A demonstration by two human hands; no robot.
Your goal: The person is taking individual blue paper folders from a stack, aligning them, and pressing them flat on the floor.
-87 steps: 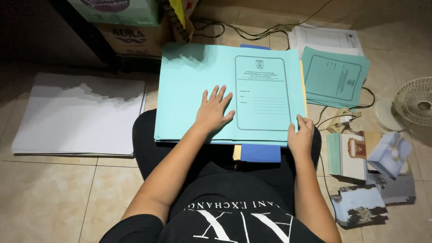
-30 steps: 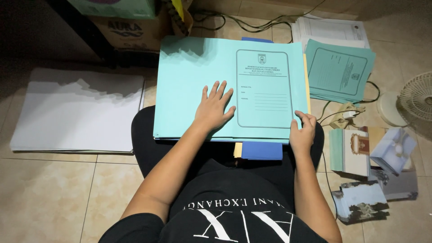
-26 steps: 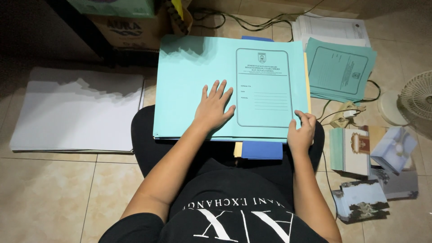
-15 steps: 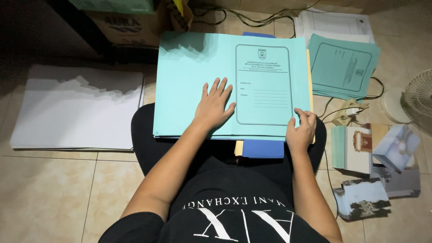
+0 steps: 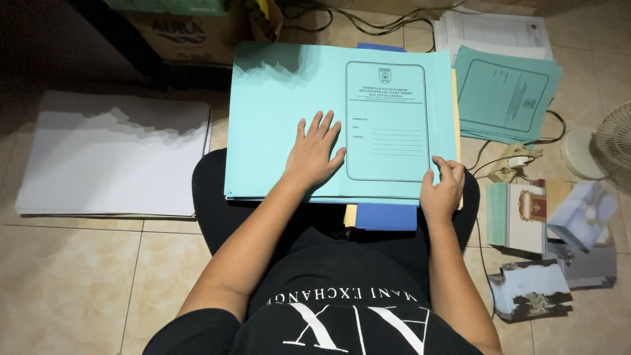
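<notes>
On the person's lap, head view: a wide light-teal folder (image 5: 282, 118) lies flat across the black-trousered knees, with a framed block of print on its right half. The left hand (image 5: 314, 154) lies spread wide and flat on the folder, palm down, just left of the print frame, holding nothing. The right hand (image 5: 442, 190) sits at the folder's lower right corner, fingers curled narrow over the edge and pinching that corner. Under the folder's near edge a blue folder (image 5: 386, 217) sticks out, with a yellow sheet edge (image 5: 350, 215) just beside it on the left; more blue shows past the folder's far edge.

Left of the folder, a big stack of white paper (image 5: 112, 164) lies on the tiled floor (image 5: 72, 289), its near edge close to the person's knee. Beyond the folder, a cardboard box (image 5: 187, 36) stands in shadow. Right of the folder, a pile of darker teal folders (image 5: 506, 95) lies tilted, touching a white paper stack (image 5: 493, 29) beyond it. Cables (image 5: 513, 161) run on the floor near the folder's right edge. Further right, part of a white fan (image 5: 611, 141) shows at the picture edge. Right of the right hand, small booklets and cards (image 5: 526, 217) lie scattered, one pale box (image 5: 582, 213) among them.
</notes>
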